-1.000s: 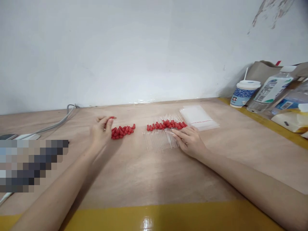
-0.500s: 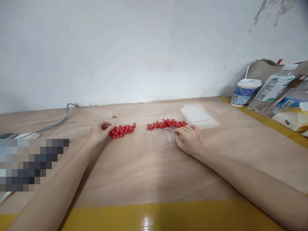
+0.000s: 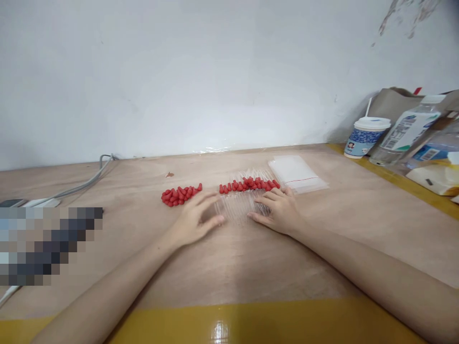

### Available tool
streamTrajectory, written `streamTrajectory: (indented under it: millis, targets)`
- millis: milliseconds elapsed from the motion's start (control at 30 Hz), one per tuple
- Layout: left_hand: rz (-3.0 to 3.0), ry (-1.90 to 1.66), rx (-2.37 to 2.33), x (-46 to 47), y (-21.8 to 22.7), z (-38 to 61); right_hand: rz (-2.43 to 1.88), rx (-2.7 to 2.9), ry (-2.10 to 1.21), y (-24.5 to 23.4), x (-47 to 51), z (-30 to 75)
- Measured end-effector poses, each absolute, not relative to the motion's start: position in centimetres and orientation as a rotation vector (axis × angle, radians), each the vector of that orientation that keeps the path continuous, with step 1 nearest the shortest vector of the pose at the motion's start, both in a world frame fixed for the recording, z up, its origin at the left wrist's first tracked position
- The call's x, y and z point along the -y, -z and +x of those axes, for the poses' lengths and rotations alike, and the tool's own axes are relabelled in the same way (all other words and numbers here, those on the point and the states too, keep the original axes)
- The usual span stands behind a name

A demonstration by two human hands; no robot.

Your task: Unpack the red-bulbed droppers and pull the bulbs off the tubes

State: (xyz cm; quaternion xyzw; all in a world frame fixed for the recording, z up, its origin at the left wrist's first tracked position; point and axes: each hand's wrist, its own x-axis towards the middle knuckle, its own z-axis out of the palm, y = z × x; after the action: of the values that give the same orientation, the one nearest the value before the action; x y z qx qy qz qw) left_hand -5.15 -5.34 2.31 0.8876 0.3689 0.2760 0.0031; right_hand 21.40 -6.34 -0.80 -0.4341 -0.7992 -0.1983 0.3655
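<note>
A row of clear thin tubes (image 3: 239, 205) lies on the wooden table (image 3: 229, 267), with red caps (image 3: 249, 184) at its far ends. A loose pile of red caps (image 3: 180, 195) sits to the left of it. My left hand (image 3: 195, 220) rests open at the left end of the tube row, fingers spread and thumb toward the tubes. At the right end my right hand (image 3: 279, 209) lies flat and open, its fingers touching the tubes. Neither hand holds anything.
A stack of clear zip bags (image 3: 297, 174) lies behind my right hand. A paper cup with a straw (image 3: 366, 136), plastic bottles (image 3: 405, 133) and packets stand at the far right. Grey cables (image 3: 86, 184) run along the left. Yellow tape (image 3: 251, 325) marks the near edge.
My left hand left the loose pile of red caps and moved right to the left end of the tube row, opening flat. My right hand flattened onto the tubes.
</note>
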Motion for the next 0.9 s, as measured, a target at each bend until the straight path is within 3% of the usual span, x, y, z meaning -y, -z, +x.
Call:
streamTrajectory:
  millis: [200,567,767,900]
  targets:
    - [2.829,-0.486,-0.954,5.1,-1.3,-3.1,-1.089,2.082,0.490,0.7,6.2,21.5]
    - [2.769,-0.537,-0.685,2.7,-1.3,-4.3,-0.986,2.298,0.310,0.7,5.8,22.6]
    - [2.696,-0.948,-1.343,1.7,-1.8,-3.0,-1.041,2.245,0.343,0.9,5.4,22.0]
    - [2.740,-0.804,-1.770,-0.3,-2.3,-1.5,-1.073,2.200,0.343,0.9,5.6,21.9]
